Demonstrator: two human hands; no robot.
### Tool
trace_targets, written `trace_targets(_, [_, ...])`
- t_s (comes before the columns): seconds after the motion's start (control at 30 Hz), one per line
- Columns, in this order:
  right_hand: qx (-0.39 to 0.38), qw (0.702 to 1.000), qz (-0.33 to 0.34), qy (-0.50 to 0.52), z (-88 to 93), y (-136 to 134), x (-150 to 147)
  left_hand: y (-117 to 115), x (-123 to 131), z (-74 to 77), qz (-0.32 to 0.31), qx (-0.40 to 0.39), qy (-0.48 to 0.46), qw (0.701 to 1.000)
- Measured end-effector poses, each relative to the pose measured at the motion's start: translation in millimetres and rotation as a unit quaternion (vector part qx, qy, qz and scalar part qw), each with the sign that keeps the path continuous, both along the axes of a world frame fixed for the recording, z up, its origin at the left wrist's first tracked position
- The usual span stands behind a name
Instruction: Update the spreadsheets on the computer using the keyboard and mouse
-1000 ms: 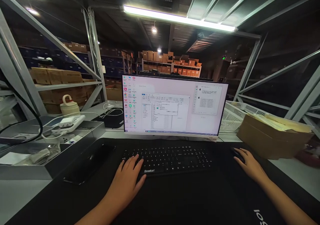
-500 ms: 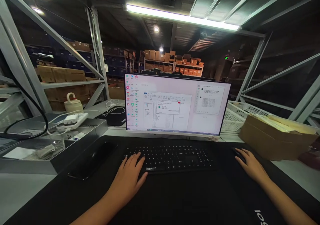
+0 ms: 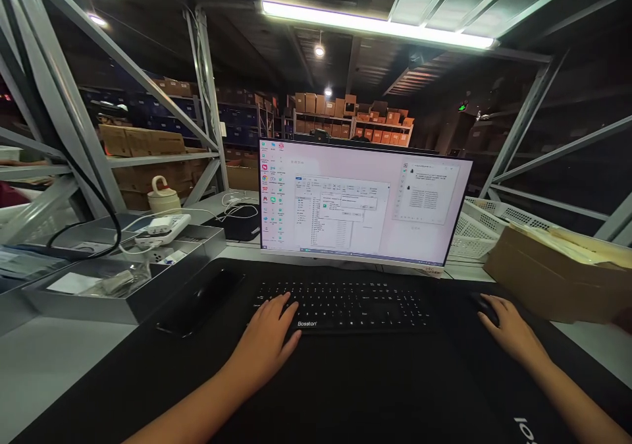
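Observation:
My left hand (image 3: 269, 332) lies over the left end of a black keyboard (image 3: 378, 311), its fingers spread on the keys and the thumb along the front edge. On the right, my right hand (image 3: 511, 329) curves over a dark computer mouse (image 3: 486, 308), which it partly hides. Behind the keyboard stands a lit monitor (image 3: 429, 241) showing desktop icons, a file window with small dialog boxes over it, and a chat window. The text is too small to read. Keyboard and mouse rest on a large black desk mat (image 3: 375, 385).
Left of the keyboard lies a black phone-like slab (image 3: 200, 305). Beyond it are a grey divided tray (image 3: 103, 309), a white power strip (image 3: 162, 228) and a cream lidded jug (image 3: 164, 199). Rightward stand a cardboard box (image 3: 538, 276) and white perforated baskets (image 3: 471, 235). Metal frames flank the desk.
The whole view has shifted slightly, so things sit further right. On the screen, another small dialog box now overlaps the first. Both hands stay at the keyboard and mouse.

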State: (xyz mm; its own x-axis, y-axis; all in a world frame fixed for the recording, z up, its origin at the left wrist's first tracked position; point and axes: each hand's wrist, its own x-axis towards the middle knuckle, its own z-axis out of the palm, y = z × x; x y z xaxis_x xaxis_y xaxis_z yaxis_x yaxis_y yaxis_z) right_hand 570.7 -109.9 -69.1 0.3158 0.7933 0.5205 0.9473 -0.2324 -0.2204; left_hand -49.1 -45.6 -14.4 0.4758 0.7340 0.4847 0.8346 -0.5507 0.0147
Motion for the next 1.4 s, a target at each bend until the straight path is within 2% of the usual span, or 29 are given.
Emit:
trace_targets(0.17, [0.004,1.000,-0.001,0.008,3.1,-0.6,-2.3,-0.8,1.1,1.7,0.001,-0.008,0.001,1.000])
trace_targets(0.4, [-0.024,0.999,-0.018,0.024,7.3,-3.2,-7.9,1.7,-1.1,-3.7,-0.002,0.002,-0.003,1.000])
trace_targets(1.07, [-0.007,0.999,-0.021,0.029,8.0,-2.2,-8.6,6.8,-2.6,-8.2,-0.008,0.019,-0.005,1.000])
trace_targets(1.4, [-0.017,0.999,-0.020,0.028,15.9,-6.6,-18.5,6.5,-3.2,-8.5,-0.009,0.018,-0.007,1.000])
